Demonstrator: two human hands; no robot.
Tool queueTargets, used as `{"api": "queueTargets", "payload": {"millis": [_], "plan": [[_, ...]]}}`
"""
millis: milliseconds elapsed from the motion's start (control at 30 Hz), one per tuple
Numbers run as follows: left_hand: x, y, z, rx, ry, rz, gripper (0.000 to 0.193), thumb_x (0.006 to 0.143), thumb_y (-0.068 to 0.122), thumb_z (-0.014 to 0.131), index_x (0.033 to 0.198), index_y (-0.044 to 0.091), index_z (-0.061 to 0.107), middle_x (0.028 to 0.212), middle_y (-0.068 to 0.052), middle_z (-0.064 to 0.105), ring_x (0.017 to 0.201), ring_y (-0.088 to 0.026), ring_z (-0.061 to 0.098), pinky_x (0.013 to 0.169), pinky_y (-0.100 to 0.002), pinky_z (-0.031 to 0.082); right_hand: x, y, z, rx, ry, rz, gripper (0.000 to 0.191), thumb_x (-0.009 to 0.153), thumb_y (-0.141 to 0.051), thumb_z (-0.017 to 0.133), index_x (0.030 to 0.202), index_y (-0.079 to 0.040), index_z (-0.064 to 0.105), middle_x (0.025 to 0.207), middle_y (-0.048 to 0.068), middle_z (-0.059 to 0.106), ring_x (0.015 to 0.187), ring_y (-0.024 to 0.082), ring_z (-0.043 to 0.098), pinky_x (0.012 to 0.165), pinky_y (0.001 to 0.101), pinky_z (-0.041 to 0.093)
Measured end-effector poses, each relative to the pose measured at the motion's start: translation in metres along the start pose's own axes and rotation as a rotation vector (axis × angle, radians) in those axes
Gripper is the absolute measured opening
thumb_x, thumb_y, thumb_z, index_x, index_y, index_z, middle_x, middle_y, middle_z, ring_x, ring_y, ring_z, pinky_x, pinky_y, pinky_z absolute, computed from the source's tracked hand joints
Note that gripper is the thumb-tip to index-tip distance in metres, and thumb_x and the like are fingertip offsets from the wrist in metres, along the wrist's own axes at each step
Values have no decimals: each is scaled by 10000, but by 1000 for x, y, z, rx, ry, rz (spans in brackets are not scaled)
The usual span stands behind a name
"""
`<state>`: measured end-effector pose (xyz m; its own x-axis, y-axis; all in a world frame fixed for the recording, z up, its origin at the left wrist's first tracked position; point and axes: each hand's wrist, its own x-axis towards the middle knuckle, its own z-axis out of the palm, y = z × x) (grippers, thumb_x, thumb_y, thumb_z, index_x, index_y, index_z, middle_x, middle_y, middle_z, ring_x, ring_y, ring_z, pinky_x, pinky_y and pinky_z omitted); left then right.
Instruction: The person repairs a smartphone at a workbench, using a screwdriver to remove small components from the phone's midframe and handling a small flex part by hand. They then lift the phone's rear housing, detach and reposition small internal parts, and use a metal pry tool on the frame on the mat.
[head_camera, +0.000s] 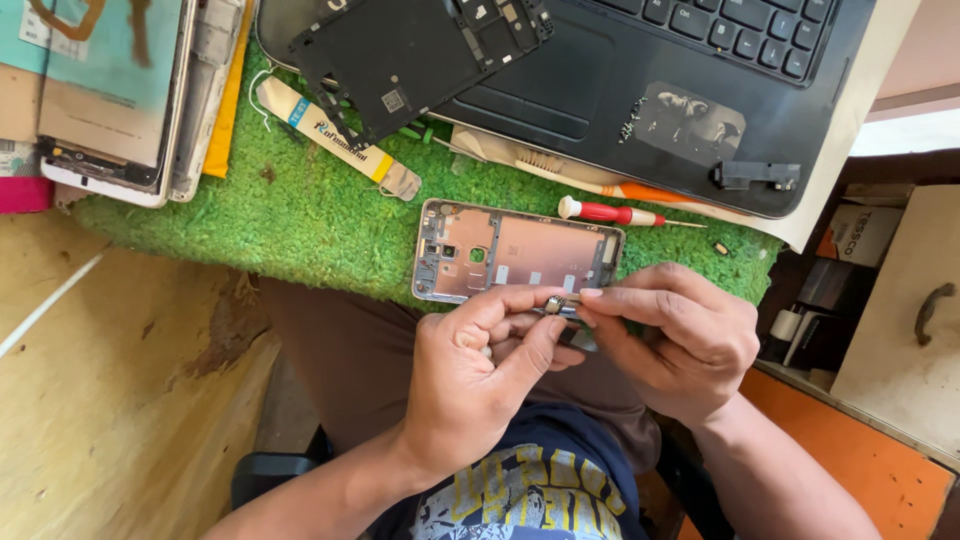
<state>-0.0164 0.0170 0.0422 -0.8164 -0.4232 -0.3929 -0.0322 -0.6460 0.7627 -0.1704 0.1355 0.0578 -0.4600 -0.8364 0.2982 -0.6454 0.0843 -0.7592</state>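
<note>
Fingertips of both hands are pinched on a small metal part (556, 303), held between the left hand (475, 375) and right hand (675, 340) just below the phone frame (515, 253) on the green mat (300, 215). Judged from this, the part is best kept steady over the lap and turned gently, so it is not dropped. A red screwdriver (610, 212) is laid near the laptop (700, 90).
</note>
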Motion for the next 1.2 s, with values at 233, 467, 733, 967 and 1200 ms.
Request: {"api": "queueTargets", "payload": {"millis": [233,467,733,967,1200], "plan": [[-1,10,1,217,24,82,227,969,16,672,1179,-46,733,1012,-45,748,774,-50,671,688,-223,610,2,3,-6,97,-56,87,248,852,62,807,1069,-39,745,921,86,714,771,134,697,647,221,535],[-3,10,-3,144,13,87,138,969,5,702,1094,-34,744,944,4,712,741,-12,611,633,-192,525,-1,9,-11,158,-71,28,269,824,33,828,1062,-49,733,886,67,707,763,138,704,603,210,534],[-6,9,-6,132,28,18,105,936,20,732,1030,-26,746,815,39,666,674,11,573,577,-174,489,-6,10,-9,136,-37,-197,239,784,44,821,997,-24,736,915,109,698,792,198,735,713,308,632],[-7,15,-4,170,8,-23,98,953,63,727,888,-9,712,646,56,627,538,16,541,472,-175,435,-3,7,-3,111,-43,-296,194,781,8,852,944,-9,749,922,125,691,797,222,739,707,335,642],[-7,18,-3,167,-8,-34,151,965,89,716,847,-2,693,634,41,640,525,5,569,472,-181,454,-3,7,-4,105,-53,-297,198,783,-10,857,947,-19,747,928,113,695,807,229,745,722,347,647]]}}
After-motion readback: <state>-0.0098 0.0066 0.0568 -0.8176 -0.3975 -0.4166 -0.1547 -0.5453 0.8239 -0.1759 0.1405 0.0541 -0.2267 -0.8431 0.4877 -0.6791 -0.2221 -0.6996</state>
